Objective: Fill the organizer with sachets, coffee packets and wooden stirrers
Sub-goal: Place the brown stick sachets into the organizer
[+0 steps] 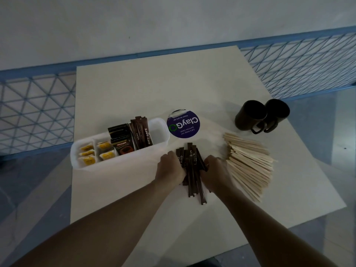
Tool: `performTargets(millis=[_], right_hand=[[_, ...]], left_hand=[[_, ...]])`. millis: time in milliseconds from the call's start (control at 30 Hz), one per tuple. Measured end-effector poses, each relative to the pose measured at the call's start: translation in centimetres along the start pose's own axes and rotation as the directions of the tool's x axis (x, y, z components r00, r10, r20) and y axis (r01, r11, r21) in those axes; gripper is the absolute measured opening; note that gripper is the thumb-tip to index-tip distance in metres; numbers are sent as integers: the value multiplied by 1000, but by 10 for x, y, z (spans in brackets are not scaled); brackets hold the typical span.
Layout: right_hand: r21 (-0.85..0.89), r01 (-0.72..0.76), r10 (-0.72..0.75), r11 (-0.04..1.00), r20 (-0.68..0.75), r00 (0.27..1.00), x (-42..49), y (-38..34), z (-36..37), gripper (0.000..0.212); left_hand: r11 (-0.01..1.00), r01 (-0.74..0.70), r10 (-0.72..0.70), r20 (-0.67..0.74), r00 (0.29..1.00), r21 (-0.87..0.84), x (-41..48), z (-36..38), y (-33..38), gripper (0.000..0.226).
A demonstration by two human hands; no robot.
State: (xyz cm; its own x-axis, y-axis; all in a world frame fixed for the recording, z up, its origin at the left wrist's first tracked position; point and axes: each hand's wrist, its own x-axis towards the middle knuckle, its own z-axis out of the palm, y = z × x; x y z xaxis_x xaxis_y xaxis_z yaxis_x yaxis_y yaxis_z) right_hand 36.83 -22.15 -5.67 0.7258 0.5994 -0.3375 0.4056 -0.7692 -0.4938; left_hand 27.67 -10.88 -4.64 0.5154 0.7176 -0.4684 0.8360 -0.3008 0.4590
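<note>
Head view: my left hand [169,167] and my right hand [215,171] curl round a bunch of brown stick packets [191,170], one hand on each side. The bunch lies on the table [125,193], just right of the white organizer [119,164]. Inside the organizer are yellow sachets [96,153], dark coffee packets [122,140] and standing sticks [142,132]. Wooden stirrers [250,162] lie farther right of it.

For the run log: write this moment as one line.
step: gathering stick packets | left hand: grips packets | right hand: grips packets | organizer: right end unfilled | wooden stirrers: fanned on table
</note>
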Motion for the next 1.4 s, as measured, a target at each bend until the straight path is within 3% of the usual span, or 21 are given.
performTargets(millis=[200,467,700,933,1233,1400], right_hand=[[-67,-68,75,995,106,992,18,-6,-2,10],[-103,-75,86,992,111,990,20,-4,0,22],[-38,-171,173,985,99,980,17,-1,2,24],[60,-160,151,985,126,980,4,0,-15,24],[136,-186,157,973,199,967,-15,4,-8,16],[114,-168,144,979,190,971,-22,0,0,19]], left_hand=[[998,-10,11,-6,1000,61,1,-3,-12,26],[995,-20,18,27,999,98,-7,-9,-27,34],[999,-26,28,113,993,-22,-5,-13,-30,27],[992,-12,36,195,980,-123,1,-20,-22,19],[994,47,-21,251,968,-97,2,-14,-11,32],[978,91,-42,255,966,-186,-3,-6,-9,34]])
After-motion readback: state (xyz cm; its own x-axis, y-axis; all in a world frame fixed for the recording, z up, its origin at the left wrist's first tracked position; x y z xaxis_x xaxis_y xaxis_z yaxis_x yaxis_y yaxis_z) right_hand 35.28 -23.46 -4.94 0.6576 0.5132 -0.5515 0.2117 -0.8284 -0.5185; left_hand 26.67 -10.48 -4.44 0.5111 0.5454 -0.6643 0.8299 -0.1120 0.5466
